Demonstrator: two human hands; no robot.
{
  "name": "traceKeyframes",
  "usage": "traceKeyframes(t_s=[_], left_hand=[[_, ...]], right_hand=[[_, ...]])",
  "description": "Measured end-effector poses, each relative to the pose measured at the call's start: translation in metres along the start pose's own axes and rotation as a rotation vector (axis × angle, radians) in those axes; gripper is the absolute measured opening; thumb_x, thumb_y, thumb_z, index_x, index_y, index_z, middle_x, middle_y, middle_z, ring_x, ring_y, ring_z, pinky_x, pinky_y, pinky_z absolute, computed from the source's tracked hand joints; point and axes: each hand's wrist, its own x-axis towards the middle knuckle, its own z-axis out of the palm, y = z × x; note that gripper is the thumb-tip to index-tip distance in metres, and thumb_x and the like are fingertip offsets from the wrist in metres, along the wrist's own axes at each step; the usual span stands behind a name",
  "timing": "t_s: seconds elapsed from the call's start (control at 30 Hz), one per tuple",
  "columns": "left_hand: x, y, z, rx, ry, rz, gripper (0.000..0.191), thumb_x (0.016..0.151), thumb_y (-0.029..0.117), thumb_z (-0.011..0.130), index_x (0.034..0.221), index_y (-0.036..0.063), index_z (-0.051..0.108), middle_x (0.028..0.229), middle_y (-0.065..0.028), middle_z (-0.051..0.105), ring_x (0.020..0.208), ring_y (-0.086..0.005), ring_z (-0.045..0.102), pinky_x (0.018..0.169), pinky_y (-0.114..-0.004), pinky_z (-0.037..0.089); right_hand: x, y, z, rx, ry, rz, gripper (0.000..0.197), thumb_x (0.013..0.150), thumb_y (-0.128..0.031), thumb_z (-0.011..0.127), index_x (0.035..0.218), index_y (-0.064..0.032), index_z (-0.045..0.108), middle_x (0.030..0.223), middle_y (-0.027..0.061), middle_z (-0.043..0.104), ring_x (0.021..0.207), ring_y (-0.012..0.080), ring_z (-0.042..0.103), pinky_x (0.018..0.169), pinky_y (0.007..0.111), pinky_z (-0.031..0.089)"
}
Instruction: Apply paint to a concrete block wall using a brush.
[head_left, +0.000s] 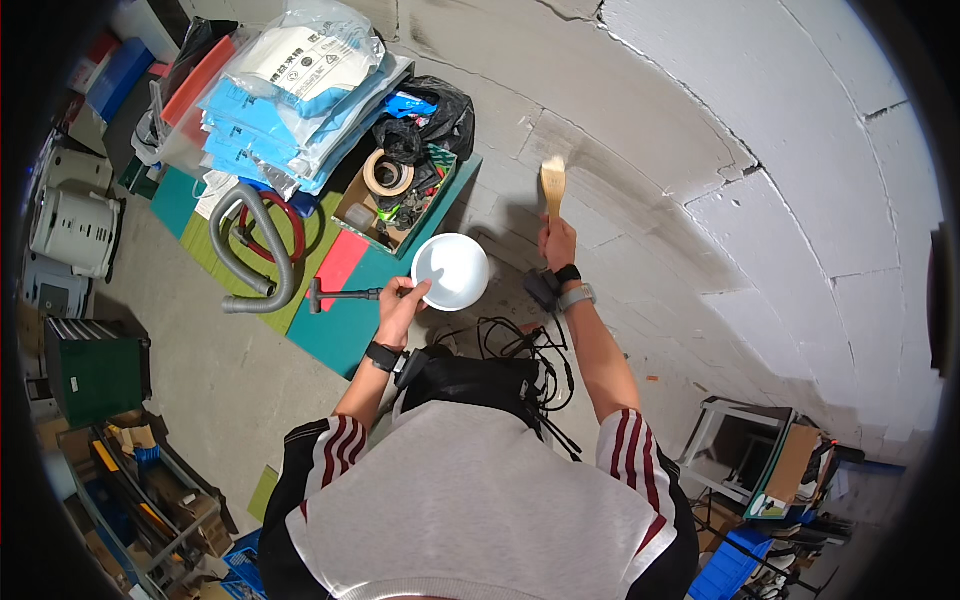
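Observation:
My left hand (401, 306) grips a white bowl (461, 270) by its near left rim, with the thumb over the edge. Pale light and shadow fall inside the bowl; whether it holds anything I cannot tell. In my right hand (558, 244) is the handle of a flat wooden brush (553, 187), its light bristles pointing away from me. The bristles appear close to the grey block wall (615, 157); contact with it cannot be made out. A dark mallet (330, 294) lies on the table just left of my left hand.
The teal, green and red table (330, 337) carries a grey corrugated hose (281, 262), a red hose (300, 229), stacked blue plastic packages (255, 127) and an open box (405, 236) with tape rolls. Black cables (517, 337) hang before me. A shelf (739, 450) stands at right.

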Motion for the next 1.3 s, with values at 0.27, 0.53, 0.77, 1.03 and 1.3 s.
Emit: traceKeyframes(t_s=[0.27,0.53,0.77,1.03,1.3], left_hand=[[-0.002,0.0,0.005,-0.025,-0.012,0.012,0.023,0.081,0.019,0.073,0.083,0.0086,0.052,0.082,0.0001,0.054,0.068,-0.0081,0.053,0.059,-0.021,0.046],[0.001,0.001,0.004,-0.029,-0.023,0.01,0.025,0.08,0.017,0.074,0.082,0.0079,0.051,0.08,-0.0002,0.057,0.069,-0.0076,0.055,0.06,-0.021,0.046],[0.002,0.006,0.014,-0.026,-0.045,0.008,0.024,0.082,0.019,0.072,0.081,0.0102,0.049,0.078,0.0018,0.052,0.069,-0.0072,0.052,0.061,-0.022,0.047],[0.014,0.0,0.02,-0.031,-0.089,-0.023,0.023,0.083,0.017,0.071,0.081,0.0105,0.049,0.079,0.0012,0.053,0.07,-0.0076,0.053,0.062,-0.022,0.047],[0.031,-0.005,0.045,-0.025,-0.198,-0.048,0.022,0.081,0.016,0.073,0.083,0.0106,0.051,0.086,0.0008,0.056,0.078,-0.0081,0.056,0.067,-0.023,0.049]], right_hand=[[0.027,0.03,-0.029,-0.101,0.085,0.128,0.03,0.095,-0.027,0.042,0.093,-0.001,0.058,0.05,-0.0001,0.042,0.036,0.0118,0.035,0.034,0.029,0.028],[0.01,-0.029,0.01,-0.24,0.033,-0.325,0.031,0.097,-0.028,0.042,0.088,-0.0055,0.061,0.06,0.006,0.054,0.052,0.0173,0.052,0.047,0.031,0.04],[0.015,-0.032,-0.005,-0.943,0.193,-0.253,0.027,0.095,-0.029,0.04,0.099,-0.011,0.06,0.085,0.0183,0.066,0.083,0.0417,0.061,0.072,0.052,0.047],[-0.014,-0.034,-0.046,-1.055,0.357,-0.115,0.03,0.096,-0.036,0.039,0.101,-0.0134,0.058,0.086,0.0204,0.066,0.085,0.0446,0.06,0.073,0.053,0.047],[-0.048,-0.019,-0.131,-1.129,0.622,-0.144,0.024,0.096,-0.032,0.041,0.098,-0.0136,0.057,0.077,0.0187,0.066,0.073,0.043,0.062,0.062,0.053,0.048]])
